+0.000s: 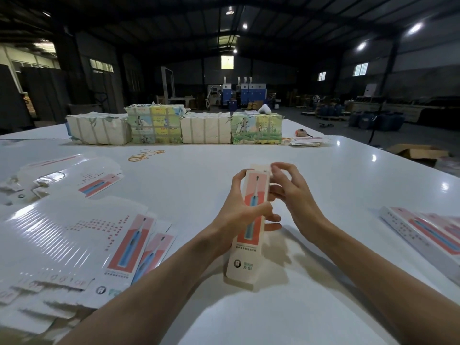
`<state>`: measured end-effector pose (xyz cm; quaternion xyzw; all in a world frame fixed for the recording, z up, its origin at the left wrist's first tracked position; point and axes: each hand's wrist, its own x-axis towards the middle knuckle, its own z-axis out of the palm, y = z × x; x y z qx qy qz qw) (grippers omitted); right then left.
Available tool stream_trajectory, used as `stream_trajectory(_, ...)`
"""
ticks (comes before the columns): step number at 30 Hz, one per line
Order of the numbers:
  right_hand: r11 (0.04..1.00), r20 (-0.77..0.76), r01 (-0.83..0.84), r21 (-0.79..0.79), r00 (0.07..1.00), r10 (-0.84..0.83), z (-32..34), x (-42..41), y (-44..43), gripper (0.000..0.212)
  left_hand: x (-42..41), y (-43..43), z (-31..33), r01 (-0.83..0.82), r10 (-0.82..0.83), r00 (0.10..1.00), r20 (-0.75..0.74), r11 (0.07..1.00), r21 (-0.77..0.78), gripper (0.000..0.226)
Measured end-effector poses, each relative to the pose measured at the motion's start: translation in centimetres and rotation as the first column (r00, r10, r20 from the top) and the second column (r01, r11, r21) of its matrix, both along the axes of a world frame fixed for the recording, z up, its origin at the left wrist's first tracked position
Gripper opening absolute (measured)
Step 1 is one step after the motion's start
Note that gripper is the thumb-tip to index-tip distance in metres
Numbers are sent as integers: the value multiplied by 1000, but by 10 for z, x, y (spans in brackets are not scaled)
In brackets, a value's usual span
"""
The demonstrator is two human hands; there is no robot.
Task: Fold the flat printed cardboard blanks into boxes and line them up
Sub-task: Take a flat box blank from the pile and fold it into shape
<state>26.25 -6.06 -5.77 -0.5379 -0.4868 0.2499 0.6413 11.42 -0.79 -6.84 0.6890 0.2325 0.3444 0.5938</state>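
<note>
A long narrow printed box, pink and cream with a blue toothbrush picture, is held above the white table in the middle. My left hand grips its middle from the left side. My right hand is at the box's far end, fingers curled around the top flap. A stack of flat printed blanks lies at the left, with more blanks behind it. Folded boxes lie side by side at the right edge.
Wrapped paper bundles stand in a row across the far side of the table. Loose rubber bands lie in front of them. A small pile of blanks and a tape roll sit at the far right. A cardboard carton is on the floor.
</note>
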Motion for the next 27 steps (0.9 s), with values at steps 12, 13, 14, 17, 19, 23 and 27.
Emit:
stream_trajectory(12, 997, 94, 10, 80, 995, -18, 5, 10, -5, 18, 0, -3, -2, 98, -99, 993, -65, 995, -7, 89)
stream_trajectory(13, 997, 53, -11, 75, 999, 8, 7, 9, -6, 18, 0, -2, -1, 87, -86, 994, -73, 996, 6, 89)
stream_trajectory(14, 997, -2, -41, 70, 999, 41, 9, 9, -7, 19, 0, -2, -1, 80, -79, 994, -79, 997, 16, 90)
stream_trajectory(17, 994, -107, -88, 65, 990, 94, 13, 7, -8, 25, -3, 0, -2, 106, -104, 991, -82, 994, 17, 93)
stream_trajectory(19, 997, -123, -53, 57, 991, 60, 12, 8, -8, 22, -4, 0, -3, 129, -126, 988, -93, 991, 35, 93)
stream_trajectory(23, 999, -170, -33, 36, 985, 39, 12, 12, -7, 20, -4, -1, -4, 132, -120, 985, -125, 988, 86, 92)
stream_trajectory(27, 999, -189, -30, 33, 981, 36, 13, 16, -6, 12, -5, 0, -4, 122, -108, 986, -124, 986, 113, 101)
